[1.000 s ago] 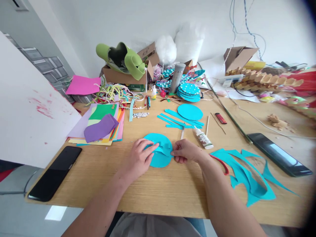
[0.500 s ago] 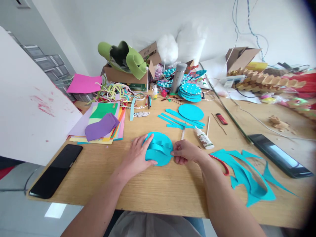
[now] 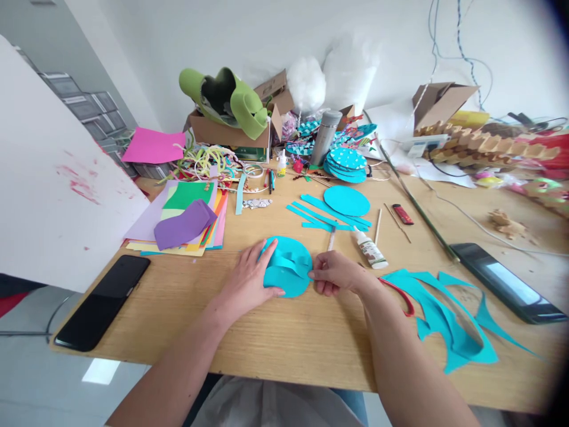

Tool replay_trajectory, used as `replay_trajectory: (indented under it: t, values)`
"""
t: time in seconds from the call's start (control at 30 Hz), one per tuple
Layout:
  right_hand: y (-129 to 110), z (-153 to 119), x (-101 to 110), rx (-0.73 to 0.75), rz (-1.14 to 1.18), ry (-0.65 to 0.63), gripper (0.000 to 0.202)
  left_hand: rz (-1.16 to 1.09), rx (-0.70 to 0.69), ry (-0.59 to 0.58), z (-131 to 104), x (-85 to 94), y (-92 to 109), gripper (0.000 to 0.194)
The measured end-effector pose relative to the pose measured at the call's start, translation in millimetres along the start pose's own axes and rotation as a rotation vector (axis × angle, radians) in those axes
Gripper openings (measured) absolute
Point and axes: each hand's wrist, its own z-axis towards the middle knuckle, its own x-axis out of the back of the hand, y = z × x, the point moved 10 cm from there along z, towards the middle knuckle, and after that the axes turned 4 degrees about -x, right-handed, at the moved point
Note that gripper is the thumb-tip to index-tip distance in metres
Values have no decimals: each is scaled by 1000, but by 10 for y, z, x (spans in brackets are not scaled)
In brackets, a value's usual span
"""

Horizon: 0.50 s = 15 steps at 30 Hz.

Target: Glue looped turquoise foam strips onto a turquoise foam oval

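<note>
A blue paper circle (image 3: 288, 287) lies on the table in front of me, with raised, curved paper strips (image 3: 291, 262) across its middle. My left hand (image 3: 251, 270) rests spread over its left side, thumb and forefinger apart on the paper. At the right rim, my right hand (image 3: 331, 273) pinches the circle's edge, where a strip ends; whether strip and circle are both between the fingertips is hidden. Just beyond the right hand lie a thin syringe-like tube (image 3: 332, 238) and a white glue bottle (image 3: 370, 249) on its side. Red-handled scissors (image 3: 402, 295) are partly covered by my right forearm.
Loose blue strips (image 3: 311, 214) and another blue circle (image 3: 347, 201) lie farther back. Blue offcuts (image 3: 453, 320) and a dark device (image 3: 507, 281) are on the right. Leftward sit a black phone (image 3: 103, 302) and coloured sheets (image 3: 184, 222). A steel flask (image 3: 326, 139) stands behind.
The view has shifted slightly, moving the background a little to the right. Both hands keep their places on the blue circle.
</note>
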Motion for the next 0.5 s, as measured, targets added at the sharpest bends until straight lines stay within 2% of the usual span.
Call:
replay_trajectory:
  t: [0.33,0.5]
  values:
    - [-5,-10,-4,4,6,4,20,0,25,-43,7,-31,-7,109]
    - [-28,-42,-9,58,68,-41,28,15,56,-65,7,-53,-37,109]
